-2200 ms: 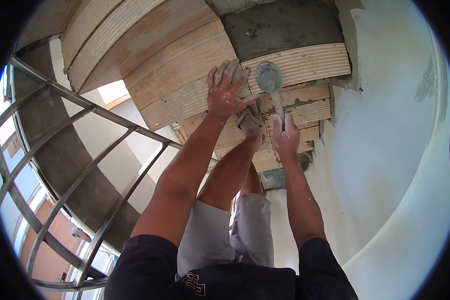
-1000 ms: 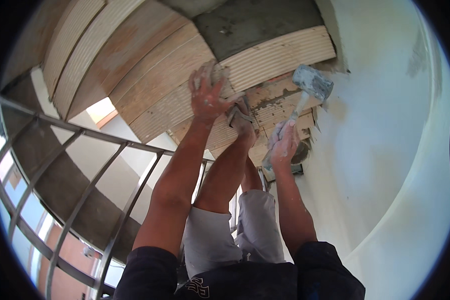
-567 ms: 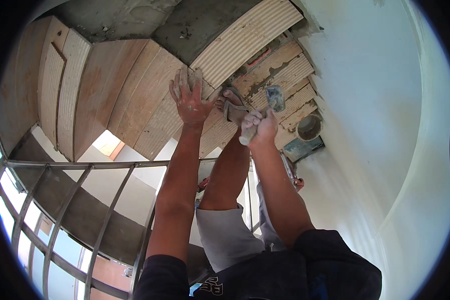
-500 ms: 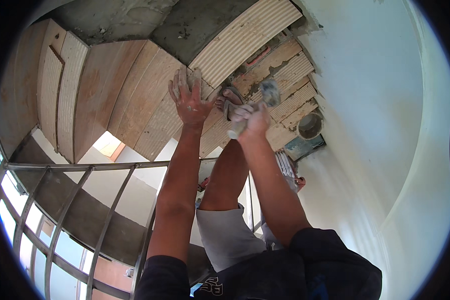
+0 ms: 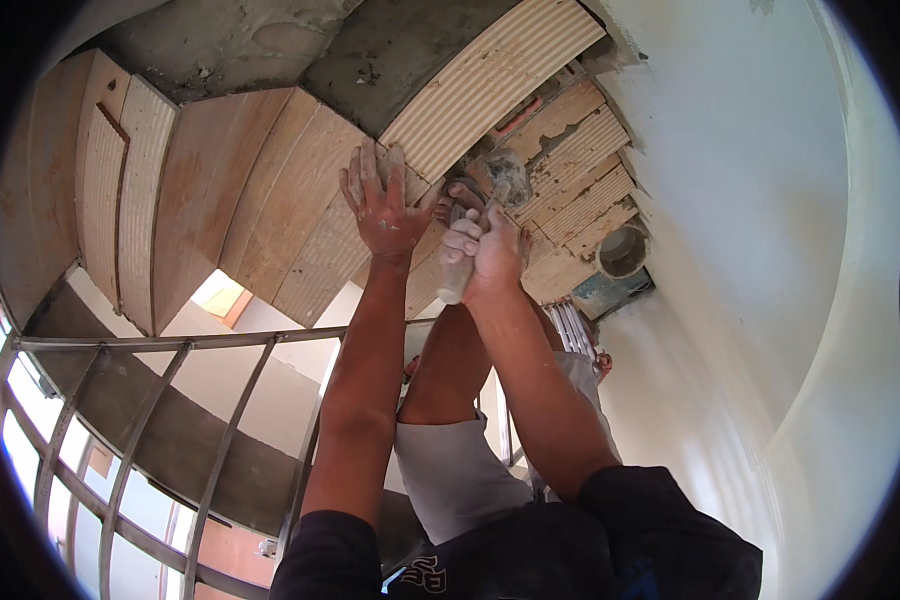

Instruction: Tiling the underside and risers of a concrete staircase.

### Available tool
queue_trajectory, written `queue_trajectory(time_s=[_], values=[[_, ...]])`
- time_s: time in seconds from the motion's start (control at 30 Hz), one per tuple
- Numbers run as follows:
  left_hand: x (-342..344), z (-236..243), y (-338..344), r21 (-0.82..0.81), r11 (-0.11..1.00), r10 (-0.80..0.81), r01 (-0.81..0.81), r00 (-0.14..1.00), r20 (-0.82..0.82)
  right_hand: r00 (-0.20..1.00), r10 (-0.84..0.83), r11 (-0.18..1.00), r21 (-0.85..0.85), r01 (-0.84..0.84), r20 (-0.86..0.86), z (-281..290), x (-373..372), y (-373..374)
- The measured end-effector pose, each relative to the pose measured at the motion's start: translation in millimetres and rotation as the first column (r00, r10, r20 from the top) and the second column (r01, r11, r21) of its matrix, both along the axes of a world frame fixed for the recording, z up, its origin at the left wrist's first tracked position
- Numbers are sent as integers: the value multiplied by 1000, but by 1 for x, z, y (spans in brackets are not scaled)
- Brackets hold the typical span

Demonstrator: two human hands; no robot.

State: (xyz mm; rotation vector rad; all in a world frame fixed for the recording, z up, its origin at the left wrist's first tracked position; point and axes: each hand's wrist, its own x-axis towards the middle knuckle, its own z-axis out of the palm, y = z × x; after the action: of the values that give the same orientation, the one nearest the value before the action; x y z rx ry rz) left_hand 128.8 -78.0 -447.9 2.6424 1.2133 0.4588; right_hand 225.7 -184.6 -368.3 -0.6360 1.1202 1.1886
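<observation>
While left fingers (image 5: 371,172) lie spread on brown planks (image 5: 315,235), right fingers (image 5: 460,240) clamped round mallet (image 5: 509,178)

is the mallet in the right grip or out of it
In: the right grip is wrapped around the handle of the mallet. Its far end is blurred, so I cannot tell whether it touches anything.

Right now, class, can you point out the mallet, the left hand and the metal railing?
Mallet (image 5: 510,180): head view, on its blurred head.
Left hand (image 5: 385,222): head view, on the back of the hand.
Metal railing (image 5: 235,339): head view, on its top bar.
</observation>
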Motion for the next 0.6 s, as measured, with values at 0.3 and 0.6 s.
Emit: queue_trajectory(time_s=[0.3,0.6], values=[[2,2,1,-16,1000,13,-14,1000,-14,999,-14,996,90,10,49,-5,4,8],[2,5,-1,28,1000,-9,10,1000,-10,982,152,988,-17,-151,109,-14,22,-6]])
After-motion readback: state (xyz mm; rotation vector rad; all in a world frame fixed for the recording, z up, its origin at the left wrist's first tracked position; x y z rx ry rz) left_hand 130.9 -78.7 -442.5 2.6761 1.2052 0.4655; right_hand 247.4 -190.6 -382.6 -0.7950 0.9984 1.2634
